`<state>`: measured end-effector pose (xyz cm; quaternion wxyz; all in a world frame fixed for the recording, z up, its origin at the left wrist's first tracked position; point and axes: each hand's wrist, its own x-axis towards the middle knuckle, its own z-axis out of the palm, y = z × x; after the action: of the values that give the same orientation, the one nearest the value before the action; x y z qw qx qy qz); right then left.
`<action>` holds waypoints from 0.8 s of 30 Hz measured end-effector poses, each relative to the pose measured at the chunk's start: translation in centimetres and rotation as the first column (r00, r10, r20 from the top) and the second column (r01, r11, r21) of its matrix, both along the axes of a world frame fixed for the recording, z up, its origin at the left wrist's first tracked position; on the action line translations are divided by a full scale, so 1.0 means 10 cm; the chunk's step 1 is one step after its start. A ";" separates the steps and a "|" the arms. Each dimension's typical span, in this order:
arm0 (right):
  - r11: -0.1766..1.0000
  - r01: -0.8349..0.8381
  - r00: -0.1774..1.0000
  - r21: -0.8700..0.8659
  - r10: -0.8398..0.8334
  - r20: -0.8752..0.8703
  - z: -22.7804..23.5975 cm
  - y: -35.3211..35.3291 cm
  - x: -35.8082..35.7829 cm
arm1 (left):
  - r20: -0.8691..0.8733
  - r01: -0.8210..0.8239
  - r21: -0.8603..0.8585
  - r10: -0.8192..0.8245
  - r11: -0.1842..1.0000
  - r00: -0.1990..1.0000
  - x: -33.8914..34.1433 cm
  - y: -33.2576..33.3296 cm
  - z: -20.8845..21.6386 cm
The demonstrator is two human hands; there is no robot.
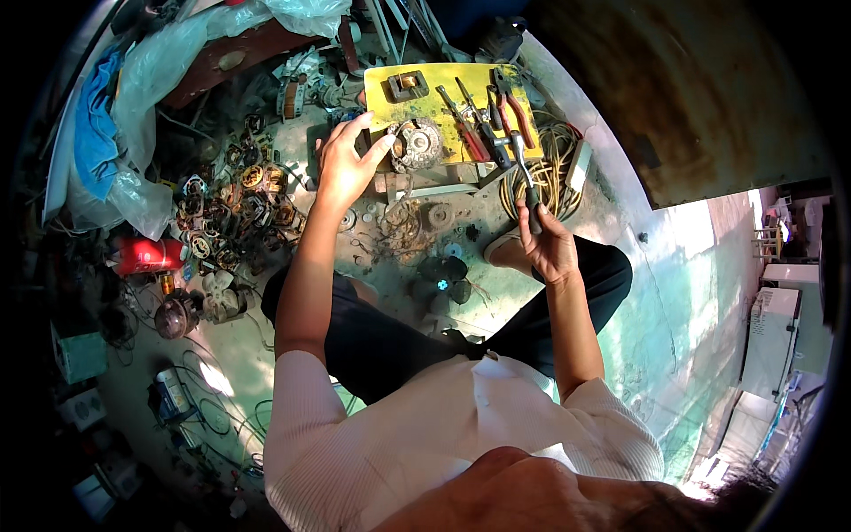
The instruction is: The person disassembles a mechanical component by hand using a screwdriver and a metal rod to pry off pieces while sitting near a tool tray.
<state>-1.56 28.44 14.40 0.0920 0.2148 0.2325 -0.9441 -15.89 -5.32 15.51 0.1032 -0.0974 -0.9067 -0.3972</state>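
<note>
My left hand [346,167] is at the left edge of a low yellow-topped stand [381,80], its fingers and thumb spread. Its thumb tip is close beside a round, dirty metal motor part [417,144]; whether they touch is hard to see. In my right hand [551,244] is a hammer [534,197], gripped by its dark handle, its metal head reaching over the stand's near right edge. Red-handled pliers [514,120] and a few screwdrivers [465,124] lie on the yellow top. A dark metal core with a copper coil [408,85] sits at its far left.
Heaped motor parts and coils [257,191] cover the floor to the left, near a red container [149,255]. Coiled cable [554,173] lies right of the stand. Black round pieces [441,279] and loose scraps sit between my legs. A large brownish panel [683,97] stands at right.
</note>
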 end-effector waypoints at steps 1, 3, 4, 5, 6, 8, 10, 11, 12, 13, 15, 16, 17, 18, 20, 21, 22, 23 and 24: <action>0.980 -0.100 0.989 0.173 0.117 -0.088 0.11 -0.09 0.01 | -0.011 0.013 -0.035 -0.013 0.999 1.000 0.03 0.02 0.03; 0.824 -0.164 0.933 0.543 0.308 -0.185 0.24 -0.21 -0.02 | 0.051 0.074 -0.084 -0.070 0.994 0.996 0.11 0.14 0.14; 0.824 -0.140 0.971 0.549 0.224 -0.089 0.15 -0.25 -0.10 | 0.122 0.134 -0.087 -0.123 0.987 0.985 0.10 0.19 0.16; 0.692 -0.122 0.973 0.712 0.224 -0.051 -0.02 -0.28 -0.18 | 0.145 0.141 -0.159 -0.119 0.977 0.982 0.12 0.25 0.21; 0.525 -0.102 0.976 0.845 0.219 -0.018 -0.08 -0.34 -0.25 | 0.164 0.146 -0.227 -0.110 0.963 0.980 0.12 0.30 0.26; 0.638 -0.103 0.956 0.763 0.276 -0.102 -0.06 -0.49 -0.11 | 0.180 0.168 -0.312 -0.116 0.935 0.977 0.12 0.31 0.20; 0.581 0.063 0.876 0.812 0.357 -0.324 -0.14 -0.65 -0.17 | 0.126 0.162 -0.360 -0.124 0.919 0.984 0.03 0.34 0.13; 0.456 0.052 0.888 0.888 0.385 -0.250 -0.05 -0.72 -0.19 | 0.156 0.183 -0.376 -0.132 0.908 0.979 -0.02 0.36 0.16; 0.225 0.117 0.887 0.967 0.415 -0.203 -0.15 -0.74 -0.24 | 0.208 0.203 -0.369 -0.132 0.907 0.969 -0.02 0.38 0.22; 0.101 0.245 0.896 0.964 0.356 -0.265 -0.22 -0.82 -0.28 | 0.215 0.195 -0.383 -0.118 0.903 0.969 -0.02 0.39 0.22; 0.046 0.299 0.919 0.953 0.254 -0.301 -0.06 -1.00 -0.26 | 0.207 0.173 -0.386 -0.098 0.906 0.973 -0.03 0.42 0.20; -0.004 0.328 0.910 0.945 0.268 -0.315 -0.32 -0.96 -0.37 | 0.195 0.158 -0.381 -0.088 0.911 0.977 -0.03 0.43 0.19; -0.060 0.356 0.903 0.933 0.280 -0.326 -0.57 -0.91 -0.46 | 0.182 0.146 -0.372 -0.082 0.917 0.980 -0.04 0.46 0.18; -0.029 0.272 0.927 0.962 0.274 -0.254 -0.62 -0.89 -0.48 | 0.164 0.131 -0.366 -0.074 0.921 0.984 -0.04 0.46 0.14; -0.001 0.174 0.952 0.985 0.254 -0.168 -0.62 -0.92 -0.53 | 0.132 0.105 -0.356 -0.061 0.929 0.989 -0.05 0.47 0.06; 0.000 0.163 0.958 0.987 0.239 -0.158 -0.55 -0.96 -0.54 | 0.134 0.094 -0.362 -0.048 0.927 0.990 -0.04 0.48 0.06; -0.010 0.192 0.955 0.981 0.231 -0.185 -0.50 -1.00 -0.54 | 0.137 0.084 -0.368 -0.036 0.926 0.990 -0.04 0.47 0.07; -0.022 0.222 0.951 0.975 0.223 -0.212 -0.45 -1.04 -0.55 | 0.138 0.074 -0.373 -0.024 0.925 0.990 -0.03 0.48 0.08; -0.033 0.252 0.947 0.967 0.216 -0.239 -0.41 -1.06 -0.56 | 0.131 0.072 -0.371 -0.024 0.926 0.991 -0.03 0.48 0.08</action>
<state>-7.11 17.82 10.26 -0.1424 0.0607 0.8478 -0.5073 -16.24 -0.53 16.26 0.0164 -0.1125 -0.9678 -0.2246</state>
